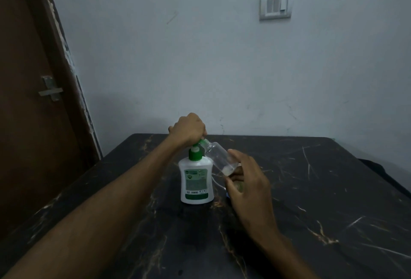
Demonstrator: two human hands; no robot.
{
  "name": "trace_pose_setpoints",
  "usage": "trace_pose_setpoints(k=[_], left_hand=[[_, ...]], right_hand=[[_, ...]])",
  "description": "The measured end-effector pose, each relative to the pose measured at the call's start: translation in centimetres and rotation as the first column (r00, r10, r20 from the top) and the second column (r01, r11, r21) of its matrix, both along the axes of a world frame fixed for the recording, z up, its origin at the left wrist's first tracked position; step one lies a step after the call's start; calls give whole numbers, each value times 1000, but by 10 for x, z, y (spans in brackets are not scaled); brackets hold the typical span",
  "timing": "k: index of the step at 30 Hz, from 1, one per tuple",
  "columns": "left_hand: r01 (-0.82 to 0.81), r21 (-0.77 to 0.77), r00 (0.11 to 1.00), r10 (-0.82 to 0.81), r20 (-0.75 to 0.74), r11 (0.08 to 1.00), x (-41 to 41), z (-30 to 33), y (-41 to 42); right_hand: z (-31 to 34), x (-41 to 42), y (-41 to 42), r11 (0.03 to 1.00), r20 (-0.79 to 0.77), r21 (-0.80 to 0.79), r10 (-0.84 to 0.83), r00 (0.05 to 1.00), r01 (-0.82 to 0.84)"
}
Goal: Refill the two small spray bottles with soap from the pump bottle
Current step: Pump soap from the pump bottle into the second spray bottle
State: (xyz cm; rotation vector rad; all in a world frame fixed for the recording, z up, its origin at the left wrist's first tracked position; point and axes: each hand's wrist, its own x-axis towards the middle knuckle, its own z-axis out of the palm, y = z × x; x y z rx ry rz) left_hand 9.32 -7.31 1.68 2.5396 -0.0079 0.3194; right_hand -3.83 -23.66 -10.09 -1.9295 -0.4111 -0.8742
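A pale blue-grey wall (200, 56) closes off the back of the scene, with a white switch plate (276, 4) high on it and a brown door (29, 105) with a metal latch (50, 89) at the left. Against the wall stands a black marble-patterned table (311, 200); its far edge runs just under the wall, its left edge slants down toward the door, and its right edge falls away near the frame's right side, where something dark lies beyond it. Broad bare tabletop stretches to the right and toward the viewer.

Near the middle of the table, closer to the far edge, the white pump bottle (196, 180) with a green collar stands upright. The left hand (189, 131) sits on top of it, fingers clenched around the green pump head. The right hand (246, 180) grasps a small clear spray bottle (219, 158) by its base, fingers curled around it, holding it tilted with its open neck up against the pump nozzle; a little whitish liquid shows at its low end. The tilted bottle nearly touches the pump bottle's right shoulder.

Behind the right hand, partly hidden, a thin white tube (216, 182) lies on the table between the pump bottle and the hand. Both forearms reach in from the near edge and cross the near tabletop.
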Motion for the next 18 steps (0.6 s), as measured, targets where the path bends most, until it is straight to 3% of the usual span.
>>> trace_pose_setpoints(k=[18], left_hand=[[-1,82,1000,0,9,997,-8,1,4]], right_hand=[[-6,-9,-3,996,-39,-8,85,996,-86]])
